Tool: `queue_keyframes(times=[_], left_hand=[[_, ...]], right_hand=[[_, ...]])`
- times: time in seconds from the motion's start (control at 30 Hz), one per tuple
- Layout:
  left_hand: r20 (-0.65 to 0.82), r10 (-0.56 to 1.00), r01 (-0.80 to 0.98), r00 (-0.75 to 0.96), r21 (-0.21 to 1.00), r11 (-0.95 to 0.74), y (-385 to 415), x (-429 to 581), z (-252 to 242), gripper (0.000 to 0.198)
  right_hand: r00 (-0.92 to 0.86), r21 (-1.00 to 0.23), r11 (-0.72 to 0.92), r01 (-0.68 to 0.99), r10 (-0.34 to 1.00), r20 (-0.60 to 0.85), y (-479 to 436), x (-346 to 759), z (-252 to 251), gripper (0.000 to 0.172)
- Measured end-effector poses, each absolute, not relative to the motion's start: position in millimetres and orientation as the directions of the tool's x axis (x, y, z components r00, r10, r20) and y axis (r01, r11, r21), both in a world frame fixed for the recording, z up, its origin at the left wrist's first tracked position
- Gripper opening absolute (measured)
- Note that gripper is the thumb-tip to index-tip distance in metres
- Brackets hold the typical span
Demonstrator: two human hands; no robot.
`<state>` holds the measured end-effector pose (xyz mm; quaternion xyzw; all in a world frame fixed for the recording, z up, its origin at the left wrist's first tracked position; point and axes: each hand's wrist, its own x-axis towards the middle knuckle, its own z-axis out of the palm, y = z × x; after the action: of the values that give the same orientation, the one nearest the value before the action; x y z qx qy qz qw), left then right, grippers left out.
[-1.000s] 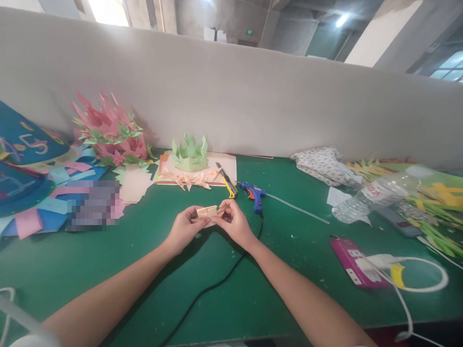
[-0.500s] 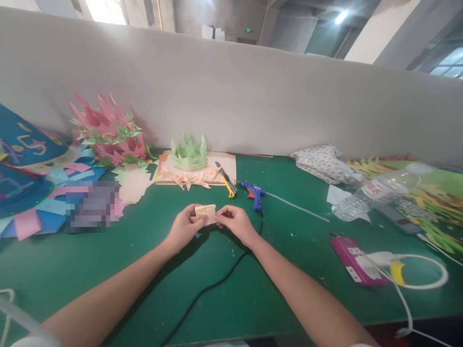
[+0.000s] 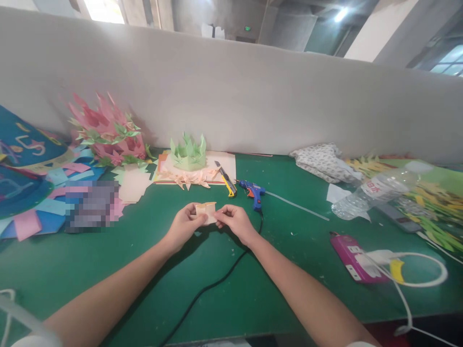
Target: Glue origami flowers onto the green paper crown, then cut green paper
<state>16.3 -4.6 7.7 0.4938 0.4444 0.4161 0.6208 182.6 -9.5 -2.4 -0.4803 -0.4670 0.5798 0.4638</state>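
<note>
Paper (image 3: 207, 210), cream and folded, is held just below the frame's centre. A grey concrete room (image 3: 289, 29) shows along the top edge, behind a pale partition (image 3: 253, 101) that spans the width. A green table (image 3: 296, 274), flecked with small scraps, fills much of the lower half. Pink crowns (image 3: 119, 144) stand at left, a clear bottle (image 3: 376, 190) lies at right, a purple power strip (image 3: 349, 250) at lower right. The left hand (image 3: 185, 225) and right hand (image 3: 237, 222) each pinch the paper between thumb and fingers. Beyond them lies a blue glue gun (image 3: 255, 191).
</note>
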Motion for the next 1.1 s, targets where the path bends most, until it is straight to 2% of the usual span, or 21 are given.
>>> queue_keyframes(times=[0.17,0.33,0.43,0.5,0.57,0.67,0.73,0.87,0.97,1.1], left_hand=[[-0.206,0.947,-0.173,0.246,0.952,0.252,-2,16,7,0.045],[-0.204,0.953,-0.216,0.223,0.943,0.253,-2,16,5,0.044],[-0.130,0.977,-0.161,0.168,0.974,0.157,-1,15,4,0.042],[-0.049,0.988,-0.090,0.146,0.994,0.062,0,13,4,0.041],[0.004,0.985,-0.008,0.173,1.000,-0.002,0,11,1,0.040],[0.011,0.970,0.098,0.243,0.995,-0.036,-1,10,-3,0.042],[0.007,0.956,0.123,0.292,0.991,-0.045,-2,11,-6,0.042],[-0.029,0.927,0.070,0.375,0.998,0.003,-3,12,-8,0.037],[-0.036,0.926,0.028,0.376,0.999,0.027,-2,12,-8,0.036],[-0.010,0.945,0.091,0.327,0.996,-0.021,-1,11,-8,0.035]], right_hand=[[-0.129,-0.976,-0.154,-0.155,0.982,-0.135,-8,183,-4,0.029],[-0.193,-0.959,-0.192,-0.207,0.969,-0.152,-8,186,-5,0.028],[-0.250,-0.955,-0.207,-0.211,0.956,-0.152,-7,190,-4,0.027],[-0.244,-0.962,-0.161,-0.221,0.964,-0.106,-7,192,-3,0.027],[-0.223,-0.979,-0.054,-0.199,0.975,-0.008,-9,192,-2,0.037],[-0.262,-0.992,0.103,-0.072,0.958,0.118,-12,190,0,0.057],[-0.283,-0.990,0.141,0.010,0.950,0.133,-13,188,-1,0.057],[-0.272,-0.990,0.130,0.056,0.956,0.110,-11,187,-7,0.047],[-0.282,-0.995,0.095,0.024,0.956,0.085,-10,187,-9,0.048],[-0.313,-0.999,0.031,-0.040,0.949,0.042,-11,188,-7,0.052]])
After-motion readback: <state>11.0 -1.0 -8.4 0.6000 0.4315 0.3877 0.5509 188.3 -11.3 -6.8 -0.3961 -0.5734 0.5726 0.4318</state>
